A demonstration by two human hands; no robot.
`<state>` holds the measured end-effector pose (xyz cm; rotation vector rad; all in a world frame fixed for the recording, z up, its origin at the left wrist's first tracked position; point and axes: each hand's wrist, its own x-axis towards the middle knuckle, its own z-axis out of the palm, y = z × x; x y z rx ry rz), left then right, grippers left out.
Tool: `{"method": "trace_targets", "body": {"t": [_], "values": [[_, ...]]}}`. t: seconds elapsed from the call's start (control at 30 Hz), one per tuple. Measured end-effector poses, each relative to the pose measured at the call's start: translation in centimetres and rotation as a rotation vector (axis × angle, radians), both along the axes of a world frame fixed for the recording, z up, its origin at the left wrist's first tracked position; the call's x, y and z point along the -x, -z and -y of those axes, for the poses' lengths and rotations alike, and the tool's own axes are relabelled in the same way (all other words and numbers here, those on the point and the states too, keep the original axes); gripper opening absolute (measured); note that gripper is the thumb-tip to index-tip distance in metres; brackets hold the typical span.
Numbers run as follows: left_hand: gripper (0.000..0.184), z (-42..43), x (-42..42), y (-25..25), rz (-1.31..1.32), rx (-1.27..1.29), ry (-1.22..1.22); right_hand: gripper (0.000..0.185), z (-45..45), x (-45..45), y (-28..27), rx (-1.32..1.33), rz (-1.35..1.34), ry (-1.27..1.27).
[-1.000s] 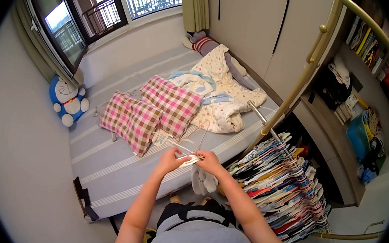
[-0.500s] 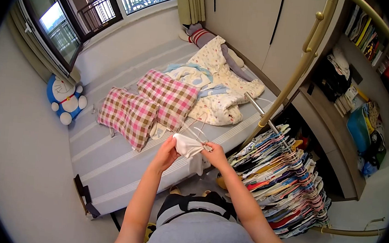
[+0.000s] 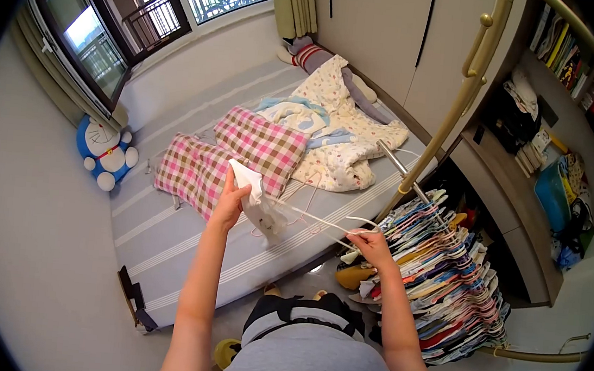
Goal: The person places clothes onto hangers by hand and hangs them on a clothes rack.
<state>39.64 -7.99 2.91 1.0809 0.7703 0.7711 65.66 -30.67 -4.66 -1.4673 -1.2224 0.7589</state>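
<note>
Over the near part of the bed, my left hand (image 3: 229, 204) is closed on a white garment (image 3: 249, 181), which hangs down in loose folds. My right hand (image 3: 370, 248) grips the hook end of a thin white clothes hanger (image 3: 322, 220), to the right of the garment. The hanger's far end reaches toward the cloth; whether it still touches it I cannot tell. Behind my left hand lie two pink-and-brown checked pillows (image 3: 262, 143). Another thin hanger (image 3: 317, 180) rests on the bed beyond.
A striped grey bed (image 3: 184, 260) fills the middle, with a rumpled floral quilt (image 3: 341, 165) on it. Many clothes hang on a rack (image 3: 437, 282) at my right. A blue-and-white plush toy (image 3: 107, 155) sits by the left wall. Shelves (image 3: 503, 175) stand far right.
My hands have moved apart. The left went up and left with the white garment; the right went right and slightly down with the hanger, which has come mostly out of the cloth.
</note>
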Motion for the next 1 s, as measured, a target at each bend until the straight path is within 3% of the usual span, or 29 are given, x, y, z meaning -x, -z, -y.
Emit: {"method": "trace_targets", "body": {"t": [0.07,0.17,0.27,0.37,0.47,0.5,0.6,0.63,0.73,0.83,0.93,1.0], "values": [[0.087,-0.3,-0.2,-0.3,-0.073,0.009,0.022,0.024,-0.3,-0.2,0.0,-0.047,-0.022,-0.071],[0.082,1.6,-1.3,-1.3,-0.169,0.057,0.174,0.025,-1.7,0.8,-1.6,0.108,0.123,-0.069],[0.079,4.1,-2.7,-1.7,-0.043,0.053,0.344,0.028,-3.8,3.0,-3.0,-0.066,0.061,0.046],[0.06,4.1,-2.5,-0.5,-0.308,-0.427,0.273,0.03,-5.6,3.3,-3.0,-0.121,0.237,0.11],[0.033,4.2,-2.2,-2.8,-0.842,-0.893,0.286,0.032,-6.5,3.4,-4.5,-0.189,0.35,0.201],[0.025,4.4,-2.4,-3.0,-0.793,-0.836,0.218,0.02,-6.4,3.5,-5.3,-0.111,0.393,0.219],[0.025,4.4,-2.7,-0.5,-0.602,-0.736,-0.01,0.017,-7.2,4.9,-6.4,-0.576,0.573,0.694],[0.024,5.0,-3.0,-0.9,-0.621,-0.748,-0.084,0.028,-6.3,5.5,-5.1,-0.537,0.518,0.653],[0.025,5.0,-3.7,0.2,-0.479,-0.626,-0.194,0.036,-4.5,8.1,2.4,-0.37,0.578,0.298],[0.024,5.9,-4.5,-0.1,-0.435,-0.581,-0.203,0.044,-5.3,11.9,5.5,-0.135,0.626,0.502],[0.024,6.9,-4.8,0.0,-0.335,-0.534,-0.199,0.049,-8.1,12.7,10.5,0.095,0.388,0.54],[0.024,7.2,-4.3,-0.2,-0.356,-0.5,-0.18,0.042,-9.2,11.4,11.0,0.331,0.328,0.346]]}}
